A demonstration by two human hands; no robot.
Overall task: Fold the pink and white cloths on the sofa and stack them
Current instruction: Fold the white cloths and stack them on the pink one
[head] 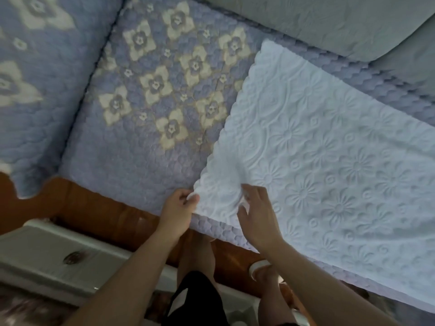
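Note:
A white quilted cloth [329, 142] with an embossed flower pattern and a scalloped edge lies spread over the right half of the sofa seat [131, 156]. My left hand [177, 211] pinches the cloth's near left corner at the sofa's front edge. Just to the right, my right hand [256, 220] grips a bunched fold of the same corner area. No pink cloth is in view.
The seat wears a lavender quilted cover with cream flowers, and a grey back cushion [329, 20] runs along the top right. A wooden frame [94, 208] borders the sofa front. A low white table [51, 255] stands at lower left beside my legs.

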